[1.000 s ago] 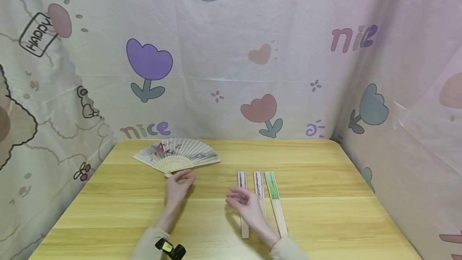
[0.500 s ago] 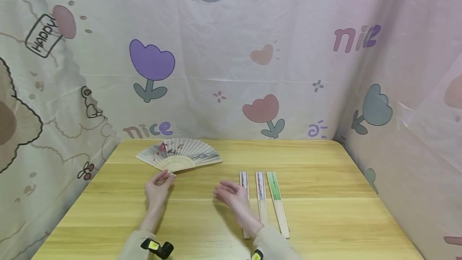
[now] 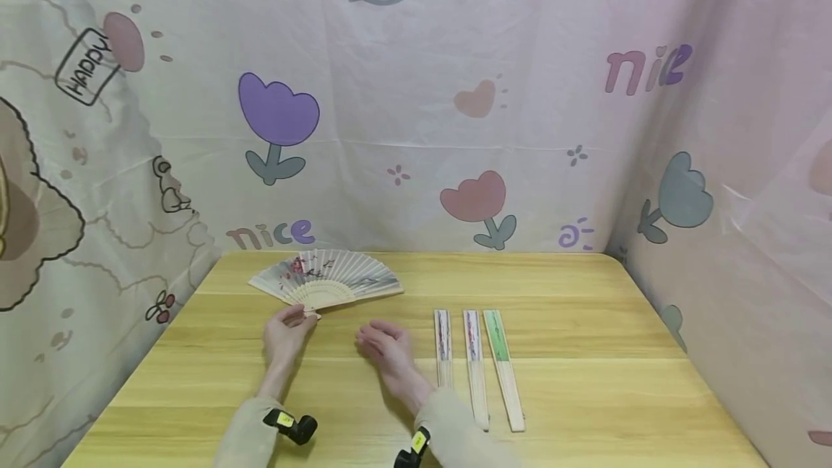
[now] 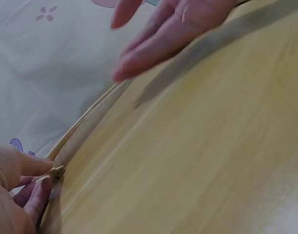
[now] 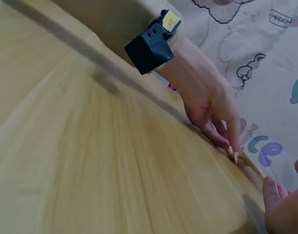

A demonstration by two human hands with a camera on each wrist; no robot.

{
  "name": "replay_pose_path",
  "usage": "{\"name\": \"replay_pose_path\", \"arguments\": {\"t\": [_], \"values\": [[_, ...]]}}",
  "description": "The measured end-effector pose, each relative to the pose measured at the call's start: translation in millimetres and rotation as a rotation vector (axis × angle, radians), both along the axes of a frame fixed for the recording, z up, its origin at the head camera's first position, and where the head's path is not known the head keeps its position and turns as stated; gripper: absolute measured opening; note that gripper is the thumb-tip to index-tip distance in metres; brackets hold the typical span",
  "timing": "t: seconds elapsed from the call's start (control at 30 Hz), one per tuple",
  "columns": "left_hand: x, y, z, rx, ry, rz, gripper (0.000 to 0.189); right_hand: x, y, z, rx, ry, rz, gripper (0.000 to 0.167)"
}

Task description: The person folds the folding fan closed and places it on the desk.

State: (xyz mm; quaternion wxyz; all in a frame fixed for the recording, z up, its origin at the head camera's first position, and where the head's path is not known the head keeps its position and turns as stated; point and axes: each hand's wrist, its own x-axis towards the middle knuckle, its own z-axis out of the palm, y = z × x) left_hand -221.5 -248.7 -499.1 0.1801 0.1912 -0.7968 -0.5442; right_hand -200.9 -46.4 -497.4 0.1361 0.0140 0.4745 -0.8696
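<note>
A spread folding fan (image 3: 325,279), pale with pink blossoms and grey painting, lies at the back left of the table. My left hand (image 3: 284,338) pinches its narrow pivot end between thumb and fingers; the left wrist view shows the pinch (image 4: 44,175) close up, with the fan edge-on. To the right, my right hand (image 3: 390,358) hovers over the table with fingers fairly straight, holding nothing. It is near the fan's right side, apart from it in the head view. The right wrist view shows only part of the right hand (image 5: 288,209), at the edge.
Three folded fans lie side by side right of centre: a grey-patterned one (image 3: 443,341), a pink-and-grey one (image 3: 474,345) and a green one (image 3: 497,341). The right forearm partly covers the first. A printed cloth (image 3: 390,114) rises behind the wooden table (image 3: 585,352).
My left hand has moved left to the spread fan's pivot end and pinched it. My right hand has shifted left, away from the folded fans. The head view has turned slightly.
</note>
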Motion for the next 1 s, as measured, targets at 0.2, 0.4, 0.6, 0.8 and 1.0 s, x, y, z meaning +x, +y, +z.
{"name": "replay_pose_path", "arguments": {"t": [0.2, 0.4, 0.6, 0.8, 1.0], "values": [[-0.4, -3.1, 0.4, -0.026, -0.025, 0.012, 0.033, -11.3, -22, -3.5, -0.072, -0.044, 0.009, 0.051], [-1.3, -6.6, 0.8, -0.071, -0.048, 0.017, 0.032, -29.4, -47, -4.2, -0.128, -0.109, -0.021, 0.036], [-1.5, -7.2, 1.2, -0.063, -0.036, 0.002, 0.029, -41.1, -68, 1.0, -0.156, -0.187, -0.031, 0.036], [1.4, -8.4, 2.2, -0.045, -0.029, -0.03, 0.029, -54.7, -84, 5.8, -0.164, -0.228, -0.043, 0.046], [3.0, -8.1, 3.6, -0.005, -0.025, -0.084, 0.032, -59.9, -90, 6.2, -0.098, -0.248, -0.084, 0.039]]}}
